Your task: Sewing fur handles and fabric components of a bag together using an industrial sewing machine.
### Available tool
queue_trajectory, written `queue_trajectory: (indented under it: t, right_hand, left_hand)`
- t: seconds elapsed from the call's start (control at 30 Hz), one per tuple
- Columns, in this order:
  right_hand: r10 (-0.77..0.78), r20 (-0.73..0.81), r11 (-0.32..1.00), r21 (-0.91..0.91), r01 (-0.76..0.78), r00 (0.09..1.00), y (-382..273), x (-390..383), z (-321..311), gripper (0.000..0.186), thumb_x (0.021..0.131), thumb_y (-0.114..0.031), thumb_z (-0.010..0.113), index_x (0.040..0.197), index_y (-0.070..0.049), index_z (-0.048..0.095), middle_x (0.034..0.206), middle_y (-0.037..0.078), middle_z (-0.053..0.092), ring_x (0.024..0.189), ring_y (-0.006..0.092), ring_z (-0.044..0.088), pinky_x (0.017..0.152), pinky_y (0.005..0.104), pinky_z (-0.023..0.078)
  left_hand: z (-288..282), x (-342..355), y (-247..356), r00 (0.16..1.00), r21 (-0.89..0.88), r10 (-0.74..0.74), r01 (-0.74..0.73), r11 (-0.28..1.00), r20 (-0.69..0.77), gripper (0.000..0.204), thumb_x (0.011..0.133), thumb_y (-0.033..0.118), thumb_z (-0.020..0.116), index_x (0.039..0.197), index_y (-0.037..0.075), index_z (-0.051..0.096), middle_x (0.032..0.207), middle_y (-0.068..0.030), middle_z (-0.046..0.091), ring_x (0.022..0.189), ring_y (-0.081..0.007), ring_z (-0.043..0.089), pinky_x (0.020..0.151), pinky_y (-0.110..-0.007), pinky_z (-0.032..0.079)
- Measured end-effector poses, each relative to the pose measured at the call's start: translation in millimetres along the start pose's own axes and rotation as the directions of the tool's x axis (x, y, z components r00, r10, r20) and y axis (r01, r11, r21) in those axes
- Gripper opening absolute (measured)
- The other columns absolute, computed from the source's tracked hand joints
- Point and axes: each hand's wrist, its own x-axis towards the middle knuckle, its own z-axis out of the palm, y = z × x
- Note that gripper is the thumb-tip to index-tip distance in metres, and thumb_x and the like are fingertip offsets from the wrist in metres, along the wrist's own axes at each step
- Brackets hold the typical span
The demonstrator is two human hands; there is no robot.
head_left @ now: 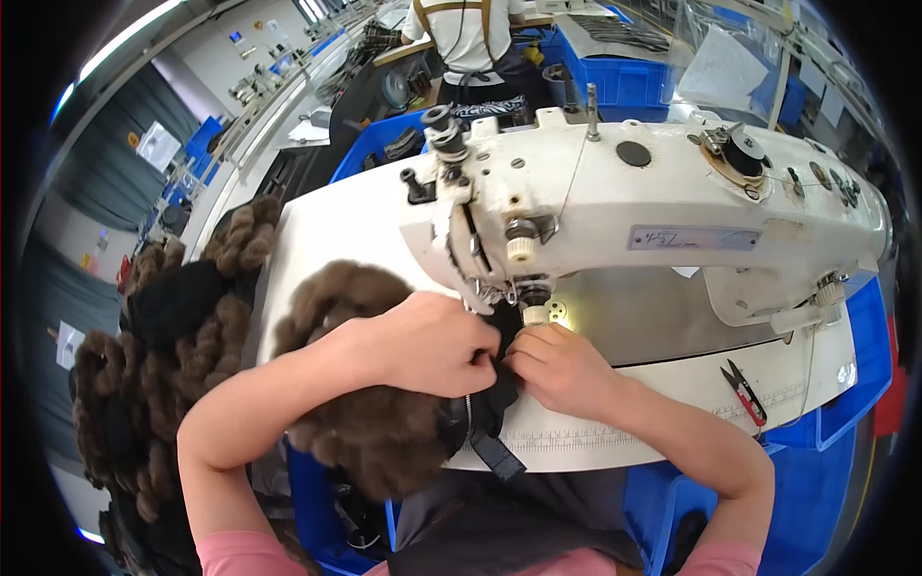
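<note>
A white sewing machine (pixel 576 202) stands on a white work table (pixel 567 442), its needle area just above my hands. My left hand (pixel 437 341) is curled closed on black fabric (pixel 495 398) left of the needle area. Close beside it, my right hand (pixel 557 370) pinches the same fabric at its right edge; the fingertips are partly hidden. A brown fluffy piece (pixel 375 437) joins the black fabric and spreads under my left forearm. A zipper (pixel 469 413) and a short dark strap (pixel 497 456) hang from the fabric toward the table's front edge.
Red-handled thread snips (pixel 744 394) lie right of my right forearm. More brown fluffy pieces with black fabric (pixel 173 307) are heaped at the left. Blue bins (pixel 797 499) sit below the table. Another person (pixel 471 43) is at the back, facing away.
</note>
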Motion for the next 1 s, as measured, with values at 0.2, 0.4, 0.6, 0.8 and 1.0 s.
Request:
queue_trajectory:
  t: [0.2,0.4,0.6,0.8,1.0]
  right_hand:
    - [0.223,-0.082,0.974,-0.032,-0.226,0.971,-10.6,-9.4,-4.5,0.018,0.078,-0.01,0.069,0.095,-0.005,0.067,0.088,0.006,0.06,0.088,0.0242,0.059,0.076,0.0357,0.048]
    - [0.175,0.018,0.984,-0.032,-0.175,0.984,-35.3,-13.8,-4.3,0.023,0.082,-0.014,0.068,0.102,-0.002,0.069,0.081,0.004,0.059,0.078,0.0201,0.059,0.071,0.0328,0.046]
    - [0.118,0.086,0.993,-0.013,-0.118,0.989,-45.1,-14.4,1.6,0.031,0.088,-0.017,0.061,0.111,0.004,0.065,0.083,0.005,0.061,0.079,0.0181,0.061,0.071,0.0319,0.046]
    - [0.1,0.156,0.995,0.003,-0.102,0.983,-51.1,-14.9,1.5,0.034,0.088,-0.015,0.056,0.115,0.007,0.062,0.092,0.008,0.064,0.088,0.0189,0.064,0.076,0.0314,0.05]
    - [0.067,0.098,0.997,-0.042,-0.063,0.993,-52.1,-17.5,12.3,0.037,0.091,-0.022,0.059,0.117,0.004,0.062,0.087,0.005,0.059,0.081,0.0189,0.062,0.074,0.0329,0.047]
  left_hand:
    - [15.7,-27.0,8.0,0.982,-0.008,0.112,-0.115,0.993,-0.153,0.025,0.088,0.031,0.071,0.088,0.006,0.074,0.093,-0.0046,0.069,0.083,-0.0265,0.061,0.072,-0.036,0.051]
    - [20.3,-21.7,-6.9,0.989,-0.229,-0.023,-0.011,0.973,-0.147,0.028,0.097,0.029,0.062,0.089,0.005,0.073,0.093,-0.0104,0.07,0.081,-0.03,0.065,0.072,-0.039,0.052]
    - [9.9,-2.3,-13.7,0.929,-0.498,-0.369,0.329,0.802,0.019,0.022,0.091,0.026,0.07,0.095,0.004,0.074,0.082,-0.0077,0.071,0.074,-0.0193,0.067,0.068,-0.031,0.052]
    - [-7.5,15.6,-4.6,0.848,-0.29,-0.449,0.521,0.803,0.282,0.024,0.084,0.031,0.075,0.096,0.01,0.078,0.083,-0.0036,0.073,0.079,-0.0143,0.067,0.074,-0.029,0.052]
    - [-12.8,22.2,0.0,0.739,-0.112,-0.546,0.628,0.77,0.394,0.035,0.08,0.042,0.077,0.095,0.01,0.078,0.085,-0.0044,0.074,0.079,-0.0167,0.068,0.075,-0.029,0.052]
